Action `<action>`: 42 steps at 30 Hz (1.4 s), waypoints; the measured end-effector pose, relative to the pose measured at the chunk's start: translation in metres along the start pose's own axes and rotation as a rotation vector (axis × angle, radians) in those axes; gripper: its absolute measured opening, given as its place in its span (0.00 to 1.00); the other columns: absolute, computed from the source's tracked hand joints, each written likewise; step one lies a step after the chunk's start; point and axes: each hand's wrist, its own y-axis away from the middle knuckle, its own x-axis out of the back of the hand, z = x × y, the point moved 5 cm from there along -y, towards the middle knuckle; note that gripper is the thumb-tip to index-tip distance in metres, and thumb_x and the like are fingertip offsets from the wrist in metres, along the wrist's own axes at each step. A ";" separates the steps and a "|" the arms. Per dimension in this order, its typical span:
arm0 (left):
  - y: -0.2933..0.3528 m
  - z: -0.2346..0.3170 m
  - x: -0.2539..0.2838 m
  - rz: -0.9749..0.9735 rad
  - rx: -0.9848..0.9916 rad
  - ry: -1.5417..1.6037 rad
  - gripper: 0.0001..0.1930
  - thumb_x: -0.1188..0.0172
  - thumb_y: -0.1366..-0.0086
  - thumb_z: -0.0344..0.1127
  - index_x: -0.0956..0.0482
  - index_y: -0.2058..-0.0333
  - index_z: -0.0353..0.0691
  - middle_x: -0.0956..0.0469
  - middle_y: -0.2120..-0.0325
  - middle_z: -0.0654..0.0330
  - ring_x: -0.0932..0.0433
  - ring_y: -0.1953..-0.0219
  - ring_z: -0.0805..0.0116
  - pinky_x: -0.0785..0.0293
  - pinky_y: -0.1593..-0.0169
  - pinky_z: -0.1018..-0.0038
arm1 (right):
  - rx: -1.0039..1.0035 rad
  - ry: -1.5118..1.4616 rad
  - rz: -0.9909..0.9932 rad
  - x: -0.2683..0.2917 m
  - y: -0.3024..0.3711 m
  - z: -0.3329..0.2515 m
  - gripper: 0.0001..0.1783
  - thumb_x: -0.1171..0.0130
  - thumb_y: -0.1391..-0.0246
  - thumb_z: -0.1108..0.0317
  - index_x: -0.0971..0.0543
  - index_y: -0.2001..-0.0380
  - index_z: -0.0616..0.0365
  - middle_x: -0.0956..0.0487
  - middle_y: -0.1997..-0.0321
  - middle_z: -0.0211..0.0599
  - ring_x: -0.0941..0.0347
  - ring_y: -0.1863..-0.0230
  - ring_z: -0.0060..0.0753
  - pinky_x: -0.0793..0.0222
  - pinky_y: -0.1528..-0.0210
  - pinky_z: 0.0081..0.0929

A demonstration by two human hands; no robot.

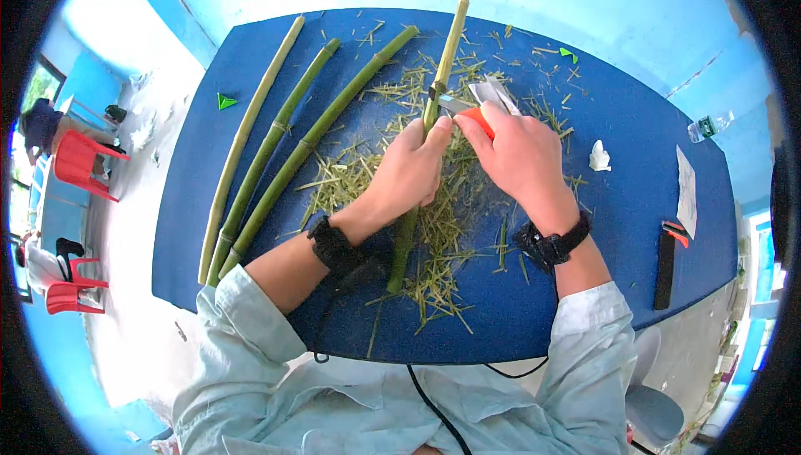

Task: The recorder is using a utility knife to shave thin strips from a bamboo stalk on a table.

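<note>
My left hand point(406, 167) is wrapped round a bamboo stick point(453, 42) over the middle of the table. The stick's far part is peeled pale yellow, while its near end is still green. In my right hand point(521, 159) is an orange-handled utility knife point(481, 119), its blade lying against the stick just beyond my left thumb. Pale green shavings point(446, 238) are spread below both hands. Left of them lie two green bamboo sticks point(313, 139) point(271, 139) and a paler peeled one point(250, 117).
The blue table point(617, 230) also holds a crumpled white tissue point(599, 156), a paper sheet point(686, 192), a black bar-shaped object point(665, 270) and green scraps point(226, 101). A clear bottle point(709, 127) lies at the right edge. Red chairs point(83, 163) stand left; a cable point(434, 409) hangs in front.
</note>
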 end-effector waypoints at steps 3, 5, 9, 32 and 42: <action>-0.001 -0.001 0.000 -0.006 0.001 0.012 0.21 0.55 0.16 0.53 0.37 0.65 0.43 0.37 0.84 0.68 0.36 0.88 0.74 0.38 0.84 0.72 | -0.042 -0.107 -0.040 0.000 -0.002 0.004 0.27 0.45 0.29 0.41 0.19 0.69 0.53 0.16 0.75 0.49 0.17 0.71 0.57 0.23 0.71 0.51; 0.004 0.003 -0.003 -0.019 0.003 0.004 0.21 0.55 0.16 0.53 0.38 0.66 0.43 0.37 0.84 0.68 0.36 0.88 0.74 0.38 0.84 0.73 | -0.113 -0.263 -0.112 -0.007 -0.001 0.016 0.28 0.46 0.29 0.40 0.19 0.70 0.54 0.17 0.76 0.49 0.18 0.73 0.55 0.25 0.72 0.48; 0.004 0.000 -0.003 -0.060 0.010 0.066 0.21 0.54 0.16 0.53 0.37 0.65 0.43 0.37 0.85 0.68 0.36 0.88 0.74 0.38 0.84 0.73 | -0.269 -0.784 -0.243 -0.024 0.001 0.032 0.33 0.50 0.26 0.37 0.24 0.74 0.54 0.27 0.83 0.30 0.31 0.83 0.33 0.38 0.78 0.33; 0.009 0.000 -0.004 -0.176 -0.060 0.115 0.13 0.49 0.18 0.43 0.36 0.55 0.39 0.35 0.79 0.66 0.33 0.85 0.74 0.37 0.82 0.74 | -0.005 -0.630 -0.486 -0.004 0.016 0.016 0.23 0.44 0.25 0.54 0.21 0.63 0.67 0.32 0.78 0.35 0.38 0.74 0.25 0.40 0.70 0.33; 0.008 -0.004 -0.001 -0.115 -0.098 -0.030 0.19 0.54 0.16 0.51 0.36 0.59 0.40 0.34 0.83 0.66 0.35 0.87 0.75 0.38 0.83 0.75 | 0.039 -0.354 -0.252 0.003 0.019 0.003 0.25 0.42 0.29 0.45 0.16 0.68 0.57 0.20 0.79 0.48 0.20 0.73 0.59 0.27 0.70 0.49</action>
